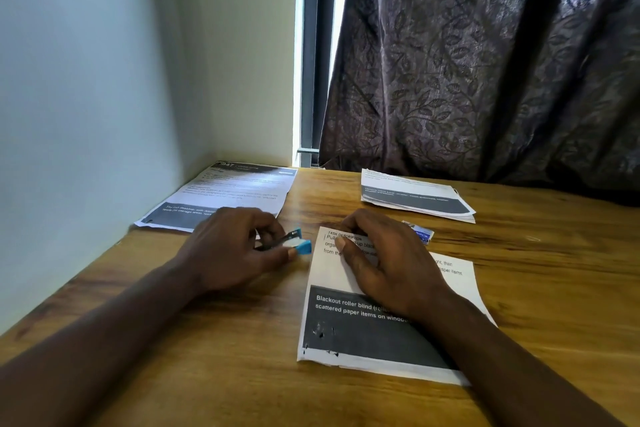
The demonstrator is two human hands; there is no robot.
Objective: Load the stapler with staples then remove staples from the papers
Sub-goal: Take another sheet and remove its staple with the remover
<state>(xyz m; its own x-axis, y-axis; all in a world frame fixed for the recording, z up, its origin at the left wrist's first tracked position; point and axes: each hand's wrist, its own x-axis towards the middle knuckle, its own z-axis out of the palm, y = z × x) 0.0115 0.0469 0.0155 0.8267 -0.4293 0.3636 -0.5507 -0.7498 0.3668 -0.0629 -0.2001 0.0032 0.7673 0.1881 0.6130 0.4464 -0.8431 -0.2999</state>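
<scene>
My left hand [228, 250] grips a small blue stapler [298, 243], whose blue tip points right toward the near paper's top left corner. My right hand [384, 263] rests on the upper part of that printed sheet set [363, 333], fingers bent over its top edge near the corner. Small dark marks show at the sheet's lower left. A small blue and white staple box [420, 234] lies just behind my right hand, partly hidden by it.
The wooden table [225, 357] holds another printed paper [235, 194] at the back left against the wall and a stack of papers [415, 196] at the back right. A dark patterned curtain [485, 62] hangs behind the table.
</scene>
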